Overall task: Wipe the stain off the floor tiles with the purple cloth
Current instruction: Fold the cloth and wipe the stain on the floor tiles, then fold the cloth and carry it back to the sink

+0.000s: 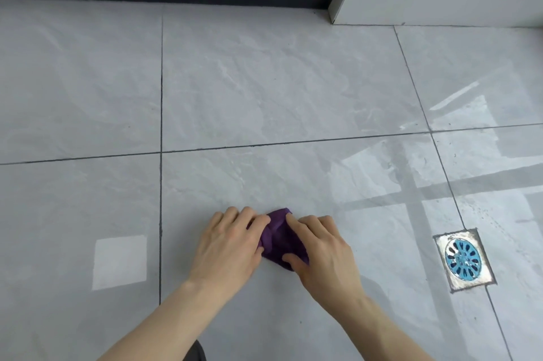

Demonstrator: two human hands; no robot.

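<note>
Both hands press on one small, bunched purple cloth (277, 238) lying on the glossy grey marbled floor tiles (264, 81) in the lower middle of the frame. The left hand (227, 246) lies flat over the cloth's left side, fingers extended and close together, their tips on the fabric. The right hand (321, 252) covers the right side, its fingers stretched over the top fold and its thumb resting on the cloth's near edge; neither hand is closed into a fist, and both seem to be pinning the cloth down, not lifting it.

Folded into a thick wad, the cloth looks soft, light and limp, so it would likely slump or unfold if taken by one corner. On such a shiny tile it should slide easily, which suits wiping but means pressure has to come from flat palms on top. A sound hold would be across the folded bulk, with fingers over the far edge and thumb at the near one.

No stain shows on the bare tiles; it may lie under the cloth, which cannot be told. A square metal floor drain with a blue grate (463, 260) sits well apart at the lower right.
</note>
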